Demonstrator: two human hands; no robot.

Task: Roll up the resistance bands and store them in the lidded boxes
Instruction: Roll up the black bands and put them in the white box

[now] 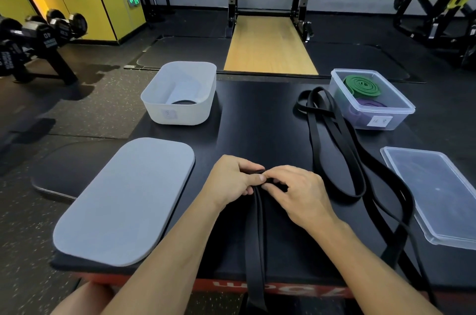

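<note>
Head view: left hand (230,180) and right hand (298,195) meet at centre frame. Fingers (251,167) of both are curled, pinching the end of a black band (255,242) that trails over the desk (257,113) to the bottom edge. Loose black band (334,150) lies right of centre. White box (180,113) upper left and clear box (401,119) upper right are both uncovered.

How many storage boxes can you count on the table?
2. The white box stands far left with a coiled black band inside; the clear box stands far right, holding a green roll and a purple roll. No others visible.
</note>
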